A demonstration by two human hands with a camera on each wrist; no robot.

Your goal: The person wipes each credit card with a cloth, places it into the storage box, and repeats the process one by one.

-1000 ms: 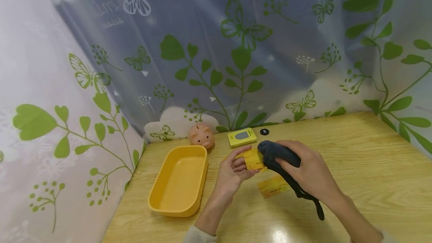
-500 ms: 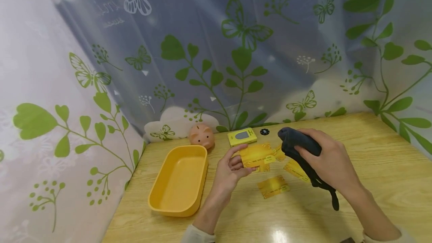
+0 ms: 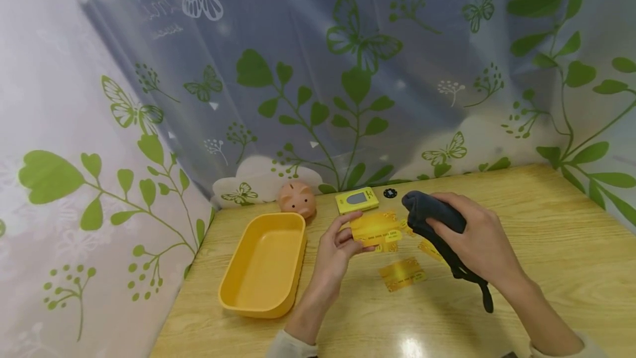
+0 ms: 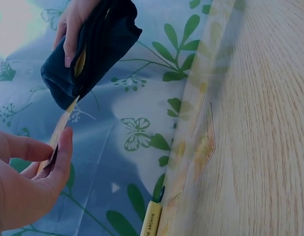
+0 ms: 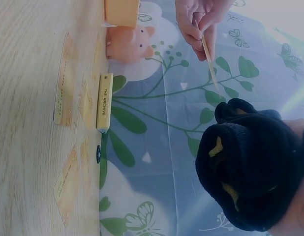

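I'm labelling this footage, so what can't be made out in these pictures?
- Head view: small print on the card in the left hand, too small to read.
- Left wrist view: the full shape of the yellow patch in the dark pouch, hidden by folds.
- Right wrist view: most of the tray, cut off by the top edge.

Cards point(image 3: 401, 274), piggy bank point(image 3: 297, 200), tray point(image 3: 263, 269) on wood-grain table point(image 3: 561, 225)
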